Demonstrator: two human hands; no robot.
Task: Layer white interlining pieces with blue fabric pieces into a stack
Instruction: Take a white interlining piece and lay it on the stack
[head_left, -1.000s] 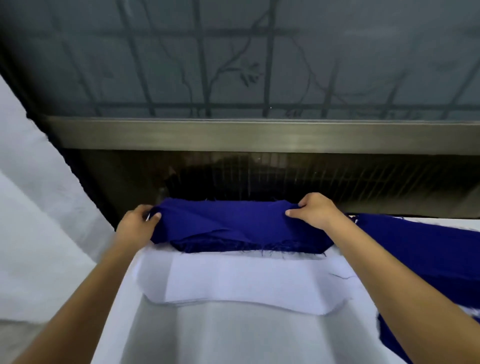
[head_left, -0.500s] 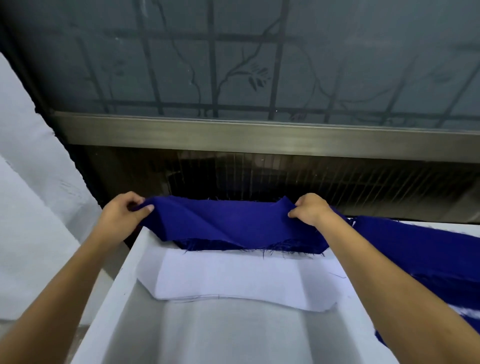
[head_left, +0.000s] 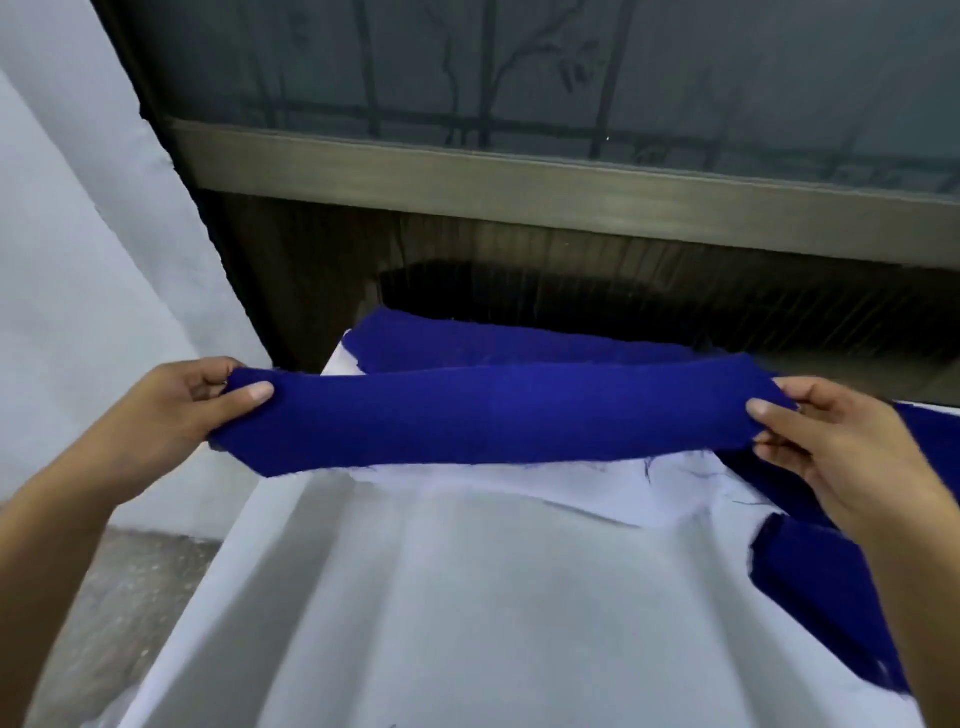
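Note:
I hold a long blue fabric piece (head_left: 498, 418) stretched flat in the air between both hands. My left hand (head_left: 192, 402) pinches its left end and my right hand (head_left: 836, 447) pinches its right end. Just below it lies a white interlining piece (head_left: 639, 488) on the white-covered table, partly hidden by the lifted fabric. More blue fabric (head_left: 467, 345) lies behind at the table's far edge.
A pile of blue fabric (head_left: 810, 587) lies at the right under my right forearm. White cloth (head_left: 467, 613) covers the table. A white sheet (head_left: 78, 260) hangs at the left. A window frame (head_left: 519, 197) and a dark grille stand behind the table.
Both hands have lifted one blue piece off the far pile and drawn it toward me, spreading it taut over the white interlining. The camera has shifted left.

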